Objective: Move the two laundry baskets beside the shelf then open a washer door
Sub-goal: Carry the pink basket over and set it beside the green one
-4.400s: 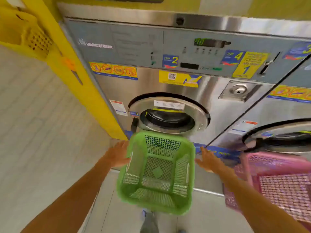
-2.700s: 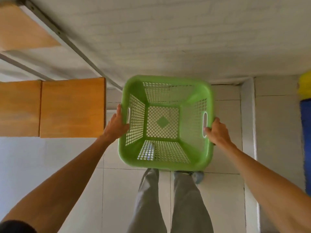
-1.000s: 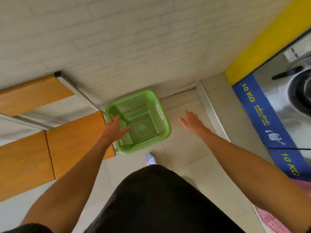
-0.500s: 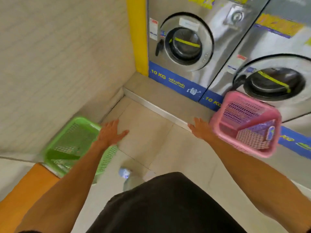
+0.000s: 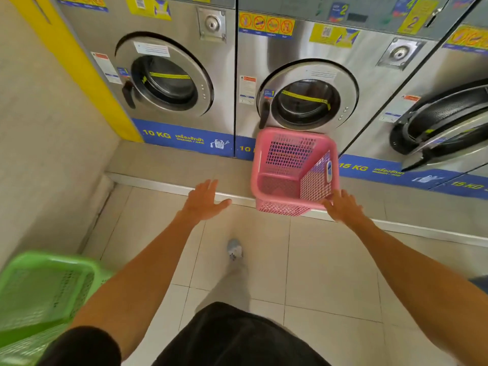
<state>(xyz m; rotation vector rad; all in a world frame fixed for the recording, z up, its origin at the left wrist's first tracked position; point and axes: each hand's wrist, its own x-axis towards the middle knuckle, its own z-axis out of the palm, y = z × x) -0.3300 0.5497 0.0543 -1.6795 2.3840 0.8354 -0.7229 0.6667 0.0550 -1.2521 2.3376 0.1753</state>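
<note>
A pink laundry basket (image 5: 293,170) stands on the raised step in front of the middle washer, its mouth tilted toward me. My right hand (image 5: 340,206) is open at its near right corner, fingertips at the rim. My left hand (image 5: 204,199) is open, spread in the air to the left of the basket, apart from it. The green laundry basket (image 5: 39,291) sits on the floor at the lower left by the wall. The left washer door (image 5: 165,77) and the middle washer door (image 5: 307,97) are closed.
A third washer at the right has its door (image 5: 443,128) swung open. A metal-edged step (image 5: 158,184) runs along the machines. A beige wall (image 5: 39,154) and yellow strip bound the left. Tiled floor (image 5: 303,273) lies under me, with my shoe (image 5: 234,249) on it.
I let go of the green basket by the shelf and turned toward the washers. Both hands have moved forward to the pink basket, the right one now at its rim.
</note>
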